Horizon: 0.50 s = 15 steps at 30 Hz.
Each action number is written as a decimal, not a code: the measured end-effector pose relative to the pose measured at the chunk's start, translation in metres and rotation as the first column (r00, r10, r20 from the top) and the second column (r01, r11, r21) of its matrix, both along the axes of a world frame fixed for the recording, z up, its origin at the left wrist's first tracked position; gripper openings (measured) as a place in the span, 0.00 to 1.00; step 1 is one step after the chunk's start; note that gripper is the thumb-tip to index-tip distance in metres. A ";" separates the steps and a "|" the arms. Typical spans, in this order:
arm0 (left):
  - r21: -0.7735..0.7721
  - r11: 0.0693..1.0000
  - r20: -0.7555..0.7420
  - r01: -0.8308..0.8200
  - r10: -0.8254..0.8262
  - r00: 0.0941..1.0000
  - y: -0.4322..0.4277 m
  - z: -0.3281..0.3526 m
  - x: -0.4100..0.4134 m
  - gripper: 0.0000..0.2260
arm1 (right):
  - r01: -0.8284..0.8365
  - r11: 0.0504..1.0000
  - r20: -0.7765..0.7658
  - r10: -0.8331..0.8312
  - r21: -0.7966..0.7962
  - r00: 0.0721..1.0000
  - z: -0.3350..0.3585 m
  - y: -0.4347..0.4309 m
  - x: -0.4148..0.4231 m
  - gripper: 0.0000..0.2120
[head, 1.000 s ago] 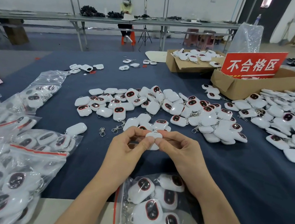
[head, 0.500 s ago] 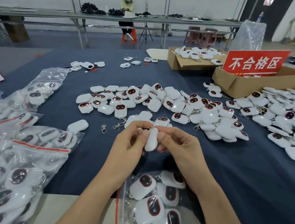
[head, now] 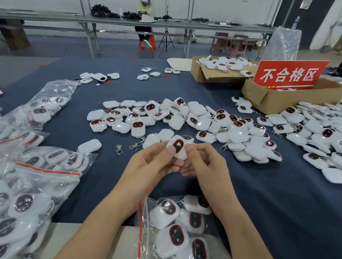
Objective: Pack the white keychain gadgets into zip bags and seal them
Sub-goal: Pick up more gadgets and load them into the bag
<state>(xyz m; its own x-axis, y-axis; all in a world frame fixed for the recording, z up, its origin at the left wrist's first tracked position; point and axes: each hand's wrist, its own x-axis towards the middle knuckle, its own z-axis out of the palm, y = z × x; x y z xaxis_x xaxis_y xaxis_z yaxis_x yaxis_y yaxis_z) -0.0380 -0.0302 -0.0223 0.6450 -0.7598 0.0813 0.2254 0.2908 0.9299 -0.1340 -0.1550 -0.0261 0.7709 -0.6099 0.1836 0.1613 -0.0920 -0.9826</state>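
Between both hands I hold one white keychain gadget (head: 177, 147), its dark red-rimmed screen turned toward me. My left hand (head: 150, 165) pinches its left side with thumb and fingers; my right hand (head: 203, 167) grips its right side. Under my wrists lies an open zip bag (head: 145, 242) with a red strip, holding several gadgets. A loose pile of gadgets (head: 188, 123) spreads across the dark blue table beyond my hands.
Filled zip bags (head: 9, 174) crowd the left side. More gadgets (head: 332, 144) lie at the right, beside a cardboard box (head: 277, 99) with a red sign. A second box (head: 211, 72) sits behind. A loose gadget (head: 89, 145) and metal clasps (head: 118, 148) lie left of my hands.
I have turned the gadget in my fingers: it showed its white back, then its edge, and now its dark screen faces me. The hands stayed in place.
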 end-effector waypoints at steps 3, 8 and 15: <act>0.049 0.990 0.120 -0.131 0.124 0.985 0.005 0.000 0.003 0.06 | -0.039 0.997 -0.036 0.036 -0.064 0.999 0.006 0.003 -0.002 0.06; -0.013 0.964 -0.011 -0.266 0.266 0.964 0.018 0.013 0.006 0.12 | -0.072 0.983 -0.021 0.070 -0.168 0.997 0.025 0.007 -0.006 0.07; 0.269 0.827 0.394 -0.493 0.373 0.840 0.073 0.020 -0.011 0.08 | 0.018 0.967 0.161 0.024 -0.253 0.987 0.073 0.011 -0.032 0.14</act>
<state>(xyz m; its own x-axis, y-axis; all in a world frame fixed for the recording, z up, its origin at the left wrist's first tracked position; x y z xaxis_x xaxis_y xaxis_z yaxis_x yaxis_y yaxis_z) -0.0485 0.0424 -0.0027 0.8983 -0.4223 0.1212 -0.1637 -0.0657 0.9843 -0.1657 -0.1438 0.0472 0.7203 -0.5252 0.4531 0.3162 -0.3327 -0.8884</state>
